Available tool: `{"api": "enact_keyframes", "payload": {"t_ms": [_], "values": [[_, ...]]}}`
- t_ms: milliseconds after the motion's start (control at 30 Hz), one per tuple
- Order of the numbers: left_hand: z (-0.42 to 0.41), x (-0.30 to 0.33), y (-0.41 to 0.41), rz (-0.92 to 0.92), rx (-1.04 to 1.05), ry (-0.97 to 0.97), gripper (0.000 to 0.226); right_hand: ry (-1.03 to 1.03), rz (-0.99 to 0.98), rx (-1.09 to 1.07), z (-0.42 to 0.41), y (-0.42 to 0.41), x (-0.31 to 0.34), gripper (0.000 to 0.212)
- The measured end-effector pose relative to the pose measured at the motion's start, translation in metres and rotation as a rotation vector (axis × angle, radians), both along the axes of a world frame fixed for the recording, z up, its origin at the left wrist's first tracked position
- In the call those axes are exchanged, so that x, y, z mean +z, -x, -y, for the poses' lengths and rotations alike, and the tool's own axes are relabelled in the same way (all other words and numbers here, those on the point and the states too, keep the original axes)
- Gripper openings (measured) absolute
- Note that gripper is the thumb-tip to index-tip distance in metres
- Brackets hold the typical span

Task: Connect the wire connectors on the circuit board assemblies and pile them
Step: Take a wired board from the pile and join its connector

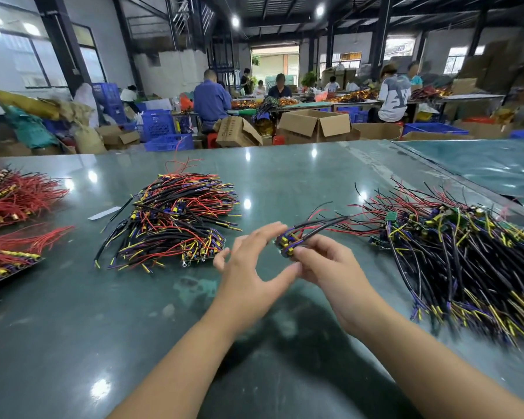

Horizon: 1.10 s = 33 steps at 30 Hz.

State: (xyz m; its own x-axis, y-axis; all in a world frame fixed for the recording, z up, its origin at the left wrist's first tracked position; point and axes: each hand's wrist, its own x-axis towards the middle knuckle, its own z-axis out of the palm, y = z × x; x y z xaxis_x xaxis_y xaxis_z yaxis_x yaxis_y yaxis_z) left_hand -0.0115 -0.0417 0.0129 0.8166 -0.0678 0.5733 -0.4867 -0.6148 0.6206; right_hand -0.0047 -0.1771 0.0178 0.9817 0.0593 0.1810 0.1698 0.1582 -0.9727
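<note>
Hands meet over the green surface (73, 328) as a worker readies one circuit board assembly (288, 244) for connecting. The right hand (327, 267) pinches the assembly at its board end, wires trailing up and to the right, while the left hand (248, 267) hovers beside it, fingers spread and holding nothing. Joining appears to be the step in hand; next, likely, the left must catch the loose connector. A sorted pile (176, 219) lies to the left, an unsorted heap (454, 258) to the right.

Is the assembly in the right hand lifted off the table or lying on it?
Lifted: the right hand pinches the assembly above the table.
</note>
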Motion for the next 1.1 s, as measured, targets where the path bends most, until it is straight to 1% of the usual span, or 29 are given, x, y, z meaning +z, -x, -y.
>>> {"api": "enact_keyframes", "payload": {"t_ms": [67, 100, 167, 200, 233, 267, 300, 333, 367, 400, 433, 567, 633, 700, 767, 867, 1000, 1100], "values": [[0.0, 0.004, 0.003, 0.089, 0.111, 0.006, 0.026, -0.017, -0.016, -0.042, 0.003, -0.003, 0.001, 0.02], [-0.002, 0.005, 0.003, 0.211, 0.194, -0.012, 0.02, -0.01, -0.015, -0.056, 0.005, -0.004, 0.001, 0.019], [-0.007, 0.005, -0.001, 0.539, 0.304, -0.097, 0.014, 0.023, -0.007, -0.069, 0.006, -0.004, 0.0, 0.02], [-0.01, 0.005, -0.003, 0.648, 0.298, -0.126, 0.015, 0.038, -0.004, -0.066, 0.006, -0.004, 0.0, 0.021], [-0.012, 0.005, -0.005, 0.667, 0.241, -0.113, 0.016, 0.048, -0.002, -0.059, 0.006, -0.003, 0.0, 0.02], [-0.012, 0.005, -0.006, 0.592, 0.157, -0.059, 0.017, 0.053, -0.003, -0.048, 0.006, -0.002, 0.001, 0.016], [-0.012, 0.005, -0.007, 0.433, 0.069, 0.027, 0.014, 0.055, -0.007, -0.035, 0.005, -0.002, 0.002, 0.014], [-0.009, 0.004, -0.006, 0.221, -0.007, 0.127, 0.01, 0.056, -0.009, -0.022, 0.005, -0.001, 0.003, 0.015], [-0.006, 0.003, -0.006, 0.002, -0.074, 0.231, 0.008, 0.057, -0.005, -0.011, 0.004, -0.001, 0.003, 0.019], [-0.002, 0.002, -0.005, -0.172, -0.131, 0.341, 0.011, 0.061, 0.002, -0.005, 0.005, -0.002, 0.002, 0.026], [0.0, -0.001, -0.006, -0.282, -0.166, 0.446, 0.012, 0.065, 0.011, 0.004, 0.005, -0.002, 0.002, 0.031], [0.001, -0.002, -0.01, -0.529, -0.234, 0.824, 0.019, 0.122, 0.054, 0.071, 0.009, -0.002, 0.001, 0.029], [-0.002, -0.001, -0.011, -0.644, -0.303, 0.906, 0.018, 0.132, 0.069, 0.084, 0.01, -0.002, 0.001, 0.026], [-0.004, 0.0, -0.01, -0.731, -0.345, 0.929, 0.01, 0.155, 0.069, 0.075, 0.009, -0.002, 0.002, 0.024], [-0.002, -0.001, -0.009, -0.763, -0.343, 0.943, 0.008, 0.196, 0.057, 0.055, 0.009, -0.002, 0.002, 0.024], [0.001, -0.003, -0.009, -0.76, -0.346, 0.954, 0.001, 0.257, 0.026, 0.015, 0.012, -0.004, 0.003, 0.023], [0.0, -0.006, -0.011, -0.728, -0.358, 0.922, 0.009, 0.253, -0.001, 0.046, 0.012, -0.004, 0.003, 0.02], [-0.003, -0.007, -0.012, -0.721, -0.362, 0.884, 0.008, 0.245, -0.011, 0.067, 0.012, -0.004, 0.002, 0.02]]}}
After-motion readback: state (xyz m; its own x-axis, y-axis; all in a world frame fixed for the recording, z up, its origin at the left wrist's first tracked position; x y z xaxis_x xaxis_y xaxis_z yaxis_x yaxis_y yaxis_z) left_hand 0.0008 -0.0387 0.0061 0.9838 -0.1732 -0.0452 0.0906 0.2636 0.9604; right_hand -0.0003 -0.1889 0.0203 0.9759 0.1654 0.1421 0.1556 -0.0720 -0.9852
